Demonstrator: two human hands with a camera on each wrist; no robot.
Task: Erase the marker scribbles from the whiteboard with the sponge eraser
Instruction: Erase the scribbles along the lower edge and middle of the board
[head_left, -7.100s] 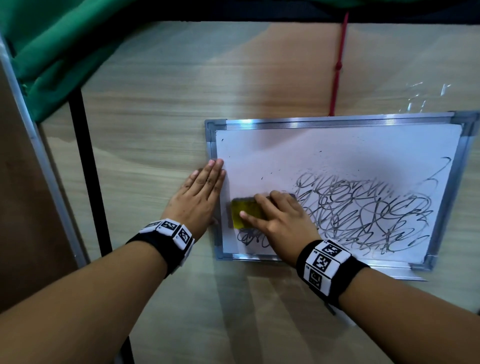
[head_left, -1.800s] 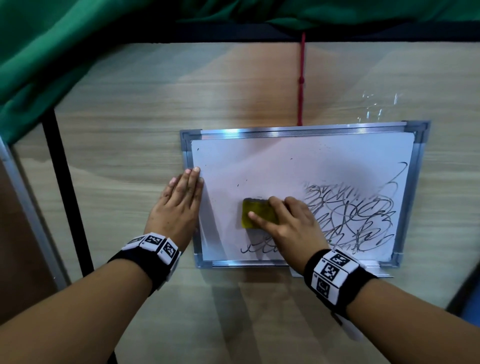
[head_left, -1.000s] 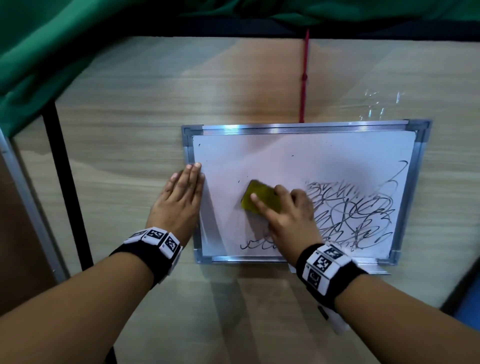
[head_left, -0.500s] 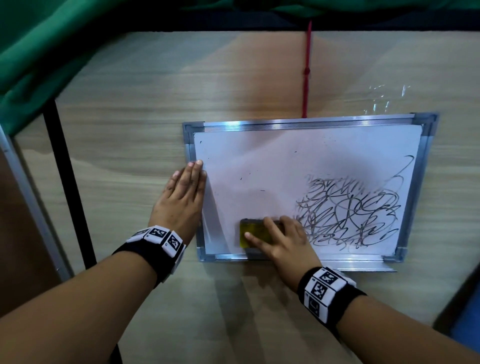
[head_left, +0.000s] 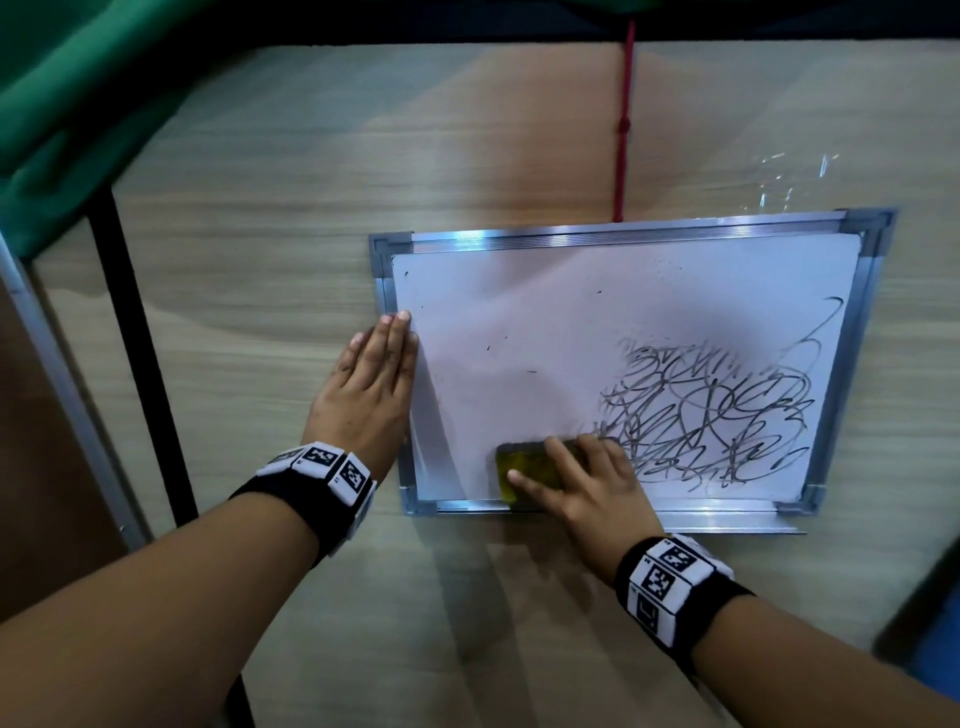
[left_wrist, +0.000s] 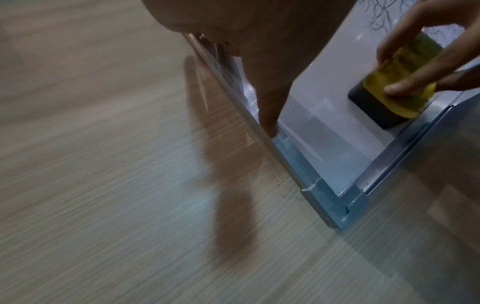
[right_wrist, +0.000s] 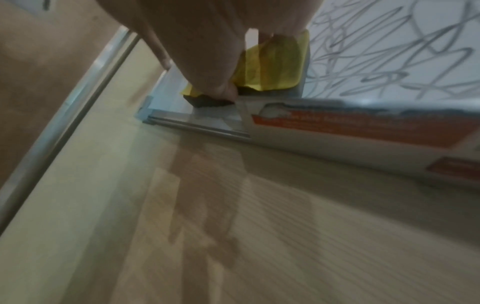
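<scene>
A metal-framed whiteboard (head_left: 571, 312) lies flat on the wooden table. Black marker scribbles (head_left: 711, 415) cover its lower right part; the left part is wiped white. My right hand (head_left: 582, 478) grips the yellow sponge eraser (head_left: 519, 467) with a dark underside, pressed on the board by the bottom frame. The sponge eraser (left_wrist: 400, 82) and the scribbles (right_wrist: 389, 51) show in the wrist views too. My left hand (head_left: 369, 384) lies flat with straight fingers on the board's left frame edge, thumb (left_wrist: 270, 115) on the frame.
A red cord (head_left: 623, 124) runs from the board's top edge to the table's far side. Green cloth (head_left: 67, 93) hangs at the upper left beside a black table leg (head_left: 140, 353). A metal tray rail (head_left: 727, 522) runs along the board's bottom edge.
My right hand has slid the sponge from mid-board down to the bottom frame, wiping off the scribble remnant at the lower left. The left hand has stayed on the left frame.
</scene>
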